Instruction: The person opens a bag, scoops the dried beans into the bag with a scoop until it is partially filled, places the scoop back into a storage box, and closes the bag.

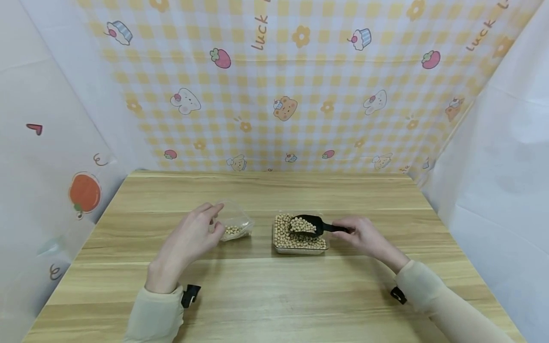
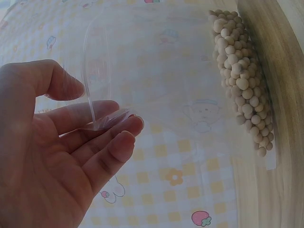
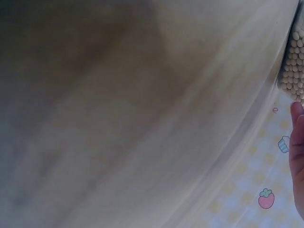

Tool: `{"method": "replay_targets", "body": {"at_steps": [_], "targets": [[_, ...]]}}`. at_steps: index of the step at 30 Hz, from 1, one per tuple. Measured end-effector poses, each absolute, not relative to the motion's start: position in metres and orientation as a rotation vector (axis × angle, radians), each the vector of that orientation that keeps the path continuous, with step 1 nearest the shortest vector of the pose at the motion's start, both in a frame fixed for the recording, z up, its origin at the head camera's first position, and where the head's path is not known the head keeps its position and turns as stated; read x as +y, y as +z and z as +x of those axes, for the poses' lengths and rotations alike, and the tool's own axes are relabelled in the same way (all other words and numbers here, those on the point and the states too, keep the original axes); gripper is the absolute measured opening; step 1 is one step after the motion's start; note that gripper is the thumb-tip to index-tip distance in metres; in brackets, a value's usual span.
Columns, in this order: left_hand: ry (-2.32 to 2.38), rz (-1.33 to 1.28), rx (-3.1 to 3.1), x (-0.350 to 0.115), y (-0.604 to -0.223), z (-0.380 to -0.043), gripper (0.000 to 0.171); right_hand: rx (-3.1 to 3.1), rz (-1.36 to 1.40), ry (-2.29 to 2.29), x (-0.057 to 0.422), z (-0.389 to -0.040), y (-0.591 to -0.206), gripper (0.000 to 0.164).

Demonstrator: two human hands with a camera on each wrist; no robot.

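Observation:
My left hand (image 1: 188, 240) holds the mouth of a clear plastic bag (image 1: 233, 216) that stands on the table. In the left wrist view, the bag's rim (image 2: 88, 76) passes between thumb and fingers, and soybeans (image 2: 242, 83) lie along its bottom. To the right, my right hand (image 1: 362, 233) grips the handle of a black scoop (image 1: 318, 224). Heaped with soybeans (image 1: 301, 225), the scoop is over a clear rectangular container (image 1: 300, 251) full of soybeans. Only a few fingers (image 3: 297, 137) show at the edge of the right wrist view, beside the container's beans (image 3: 293, 66).
The wooden table (image 1: 274, 295) runs back to a yellow checked cloth (image 1: 266, 95) with cartoon prints. White sheets hang at the left (image 1: 47, 181) and right (image 1: 497, 157) sides. Black straps circle both cuffs, with a black clip (image 1: 190, 295) on the left one.

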State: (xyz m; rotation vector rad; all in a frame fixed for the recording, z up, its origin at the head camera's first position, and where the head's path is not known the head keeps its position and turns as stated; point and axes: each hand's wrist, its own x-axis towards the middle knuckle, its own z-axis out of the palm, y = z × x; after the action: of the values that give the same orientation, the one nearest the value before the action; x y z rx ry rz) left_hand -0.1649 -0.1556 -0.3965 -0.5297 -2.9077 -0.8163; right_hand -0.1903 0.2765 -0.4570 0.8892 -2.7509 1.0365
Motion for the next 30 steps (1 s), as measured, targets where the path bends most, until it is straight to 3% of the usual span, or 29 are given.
{"method": "replay_targets", "body": {"at_steps": [16, 30], "targets": [[-0.809, -0.537, -2.900, -0.156, -0.395, -0.167, 0.052, -2.679, 0.813, 1.036, 0.272, -0.181, -0.438, 0.031], [-0.797, -0.534, -2.901, -0.155, -0.396, -0.165, 0.053, -2.689, 0.946, 0.944, 0.219, -0.189, -0.388, 0.034]]}}
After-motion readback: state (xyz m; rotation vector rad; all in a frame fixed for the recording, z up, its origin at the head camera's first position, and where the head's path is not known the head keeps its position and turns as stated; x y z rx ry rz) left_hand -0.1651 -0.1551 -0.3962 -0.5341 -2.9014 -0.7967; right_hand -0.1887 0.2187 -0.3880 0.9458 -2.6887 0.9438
